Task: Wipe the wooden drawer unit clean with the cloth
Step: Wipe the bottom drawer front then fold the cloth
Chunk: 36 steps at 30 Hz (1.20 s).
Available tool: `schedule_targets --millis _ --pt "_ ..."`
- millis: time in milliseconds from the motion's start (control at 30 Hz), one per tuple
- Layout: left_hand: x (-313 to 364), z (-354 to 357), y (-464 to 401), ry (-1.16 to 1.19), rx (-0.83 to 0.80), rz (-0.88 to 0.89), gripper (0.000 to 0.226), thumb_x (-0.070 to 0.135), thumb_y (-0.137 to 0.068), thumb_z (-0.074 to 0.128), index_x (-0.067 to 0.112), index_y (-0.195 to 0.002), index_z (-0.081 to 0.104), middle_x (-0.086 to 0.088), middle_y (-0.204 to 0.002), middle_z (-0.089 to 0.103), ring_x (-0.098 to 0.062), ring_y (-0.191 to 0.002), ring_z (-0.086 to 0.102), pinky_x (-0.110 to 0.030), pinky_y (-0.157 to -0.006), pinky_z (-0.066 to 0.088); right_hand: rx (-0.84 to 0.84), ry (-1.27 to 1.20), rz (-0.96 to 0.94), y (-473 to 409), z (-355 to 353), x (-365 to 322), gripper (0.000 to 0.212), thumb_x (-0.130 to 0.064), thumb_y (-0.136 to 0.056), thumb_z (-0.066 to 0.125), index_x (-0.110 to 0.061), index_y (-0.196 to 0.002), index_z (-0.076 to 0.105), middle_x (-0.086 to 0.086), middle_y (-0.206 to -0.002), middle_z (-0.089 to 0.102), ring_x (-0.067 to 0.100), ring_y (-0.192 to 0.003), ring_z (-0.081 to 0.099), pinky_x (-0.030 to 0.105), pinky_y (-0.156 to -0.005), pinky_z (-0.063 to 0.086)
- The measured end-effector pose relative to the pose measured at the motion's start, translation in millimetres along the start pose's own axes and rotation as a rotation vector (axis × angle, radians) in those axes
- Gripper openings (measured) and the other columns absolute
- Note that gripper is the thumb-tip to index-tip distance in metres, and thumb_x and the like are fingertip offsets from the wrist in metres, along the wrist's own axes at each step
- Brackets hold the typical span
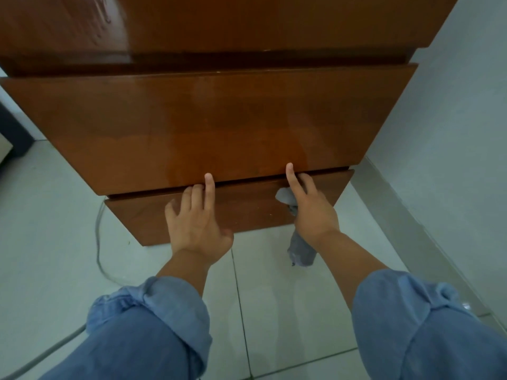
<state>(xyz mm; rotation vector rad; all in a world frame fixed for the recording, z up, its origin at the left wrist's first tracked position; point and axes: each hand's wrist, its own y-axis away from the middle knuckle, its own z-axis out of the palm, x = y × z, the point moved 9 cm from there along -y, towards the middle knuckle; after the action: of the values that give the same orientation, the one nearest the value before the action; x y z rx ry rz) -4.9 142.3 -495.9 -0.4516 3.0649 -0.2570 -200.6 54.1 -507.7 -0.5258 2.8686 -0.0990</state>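
A glossy brown wooden drawer unit fills the upper half of the view, with a tall middle drawer front above a shorter bottom drawer front. My left hand lies flat on the bottom drawer, index finger reaching up onto the lower edge of the middle drawer. My right hand rests on the right part of the bottom drawer, index finger pointing up over the gap. It holds a grey cloth, which bunches beside the fingers and hangs below the wrist. Both sleeves are rolled blue denim.
A pale tiled floor lies under the unit. A grey cable curves along the floor at the unit's left. A light wall with a grey skirting runs close on the right. A dark object stands at the far left edge.
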Motion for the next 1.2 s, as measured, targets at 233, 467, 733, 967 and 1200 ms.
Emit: schedule_targets --millis 233,467,733,967,1200 --pt "-1 -2 -1 -0.038 -0.003 0.013 0.111 0.064 -0.074 0.051 0.015 -0.151 -0.013 -0.003 -0.142 0.030 -0.022 -0.136 0.025 -0.046 -0.106 0.027 0.019 0.092 -0.028 -1 -4 -1 0.102 -0.002 -0.087 0.056 -0.036 -0.145 -0.020 0.001 -0.148 0.024 0.026 -0.098 0.049 0.036 -0.078 0.051" --pt "-2 -7 -1 -0.071 0.006 0.061 0.108 0.065 -0.074 0.047 0.013 -0.151 -0.009 -0.003 -0.133 0.036 -0.022 -0.128 0.032 -0.040 -0.100 0.030 -0.004 0.173 -0.044 0 -13 -4 0.095 -0.012 -0.089 0.058 -0.031 -0.147 -0.015 0.005 -0.137 0.032 0.023 -0.083 0.051 0.032 -0.066 0.049" --pt "-2 -10 -4 -0.123 -0.019 0.087 0.110 0.068 -0.074 0.046 0.011 -0.151 -0.007 -0.002 -0.127 0.039 -0.021 -0.120 0.036 -0.039 -0.094 0.032 -0.026 0.174 -0.045 -1 -20 -8 0.089 -0.014 -0.089 0.056 -0.032 -0.149 -0.008 0.006 -0.127 0.034 0.022 -0.071 0.045 0.032 -0.055 0.039" --pt "-3 -5 5 -0.047 -0.021 0.033 0.113 0.063 -0.074 0.054 0.015 -0.151 -0.014 -0.003 -0.140 0.032 -0.023 -0.131 0.029 -0.047 -0.106 0.025 0.292 -0.234 0.134 23 -48 35 0.054 0.010 -0.082 0.050 -0.016 -0.128 0.037 0.011 -0.130 0.032 0.035 -0.091 0.054 0.043 -0.073 0.049" --pt "-3 6 20 -0.065 -0.009 -0.020 0.102 0.060 -0.073 0.053 0.013 -0.153 0.010 -0.007 -0.150 0.025 -0.023 -0.138 0.022 -0.049 -0.105 0.021 0.385 -0.268 0.273 8 -67 89 0.035 0.001 -0.086 0.047 -0.015 -0.113 0.063 0.012 -0.117 0.053 0.030 -0.101 0.053 0.029 -0.079 0.040"
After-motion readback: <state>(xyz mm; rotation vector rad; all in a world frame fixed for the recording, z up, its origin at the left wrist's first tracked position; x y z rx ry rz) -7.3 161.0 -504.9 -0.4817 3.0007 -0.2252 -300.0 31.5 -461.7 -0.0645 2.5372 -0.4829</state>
